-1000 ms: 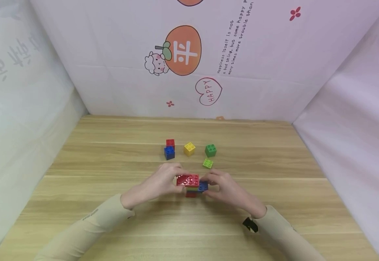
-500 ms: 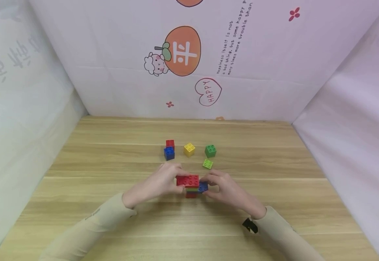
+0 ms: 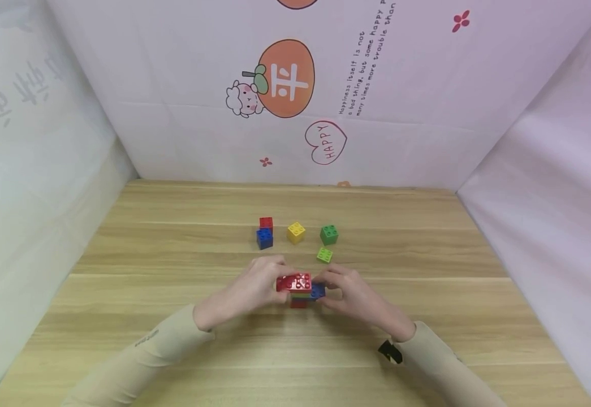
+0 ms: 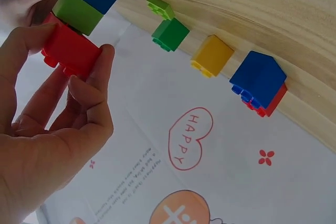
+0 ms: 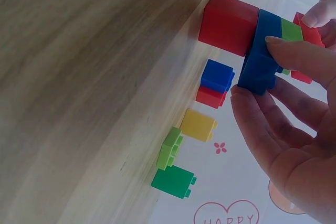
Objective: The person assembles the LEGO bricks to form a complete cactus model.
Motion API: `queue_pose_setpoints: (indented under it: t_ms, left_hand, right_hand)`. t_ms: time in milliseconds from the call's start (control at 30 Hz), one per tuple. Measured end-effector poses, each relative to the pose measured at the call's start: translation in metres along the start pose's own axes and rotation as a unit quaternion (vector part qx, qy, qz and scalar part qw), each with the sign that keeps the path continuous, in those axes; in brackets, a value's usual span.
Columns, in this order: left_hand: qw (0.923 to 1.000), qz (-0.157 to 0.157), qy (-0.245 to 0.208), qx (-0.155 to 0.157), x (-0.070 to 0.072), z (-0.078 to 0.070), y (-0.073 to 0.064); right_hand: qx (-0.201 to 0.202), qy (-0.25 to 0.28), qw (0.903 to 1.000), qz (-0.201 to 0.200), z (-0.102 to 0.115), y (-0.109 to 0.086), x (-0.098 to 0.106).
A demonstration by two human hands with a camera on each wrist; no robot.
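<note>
A stack of toy building bricks stands on the table between my hands. At its bottom is a red brick (image 5: 229,24), then a blue brick (image 5: 260,56) jutting right, a light green brick (image 4: 77,13), and a long red brick (image 3: 297,281) on top jutting left. My left hand (image 3: 259,284) pinches the top red brick between thumb and fingers. My right hand (image 3: 353,297) grips the jutting end of the blue brick. In the left wrist view, the bottom red brick is cut off by the frame edge.
Behind the stack lie a small light green brick (image 3: 324,255), a green brick (image 3: 328,234), a yellow brick (image 3: 296,232), and a blue brick (image 3: 264,238) right in front of a red brick (image 3: 266,223). White printed cloth (image 3: 198,141) walls off the table's back and sides.
Both hands keep their hold on the stack, with hardly any movement. The left forearm has shifted slightly to the right.
</note>
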State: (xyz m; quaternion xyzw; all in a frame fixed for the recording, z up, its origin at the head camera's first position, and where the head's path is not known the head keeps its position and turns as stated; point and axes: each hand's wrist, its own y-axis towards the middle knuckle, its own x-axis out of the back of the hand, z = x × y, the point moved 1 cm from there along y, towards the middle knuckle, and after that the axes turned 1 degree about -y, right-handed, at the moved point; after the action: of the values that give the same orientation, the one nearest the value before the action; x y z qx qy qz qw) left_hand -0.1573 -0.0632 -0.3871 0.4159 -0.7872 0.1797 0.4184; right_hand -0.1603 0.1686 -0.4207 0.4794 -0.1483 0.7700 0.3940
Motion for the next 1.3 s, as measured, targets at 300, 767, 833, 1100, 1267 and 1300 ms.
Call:
queue_pose_setpoints:
  t_ms: [300,767,833,1100,1267,1300]
  left_hand:
    - [0.9997,-0.008,0.021,-0.003,-0.004,0.002,-0.001]
    - [0.9993,-0.024,0.024,-0.013,0.005,0.009,-0.005]
    - [0.9992,-0.031,0.02,-0.015,0.008,0.011,-0.004]
    - [0.9955,-0.091,-0.012,-0.023,0.016,0.034,0.003]
    - [0.9935,-0.111,-0.024,0.0,0.02,0.051,0.008]
    - [0.9933,-0.112,-0.025,0.008,0.021,0.054,0.009]
  right_hand:
    - [-0.006,0.008,0.9999,0.007,0.0,0.0,0.0]
    - [-0.002,0.006,1.0,0.004,-0.001,0.001,0.0]
    - [-0.001,0.005,1.0,0.004,-0.001,0.001,0.001]
    - [0.003,0.0,1.0,0.004,-0.001,0.0,0.002]
    - [0.002,-0.003,1.0,0.006,0.0,0.0,0.001]
    - [0.0,-0.003,1.0,0.007,0.0,0.0,0.001]
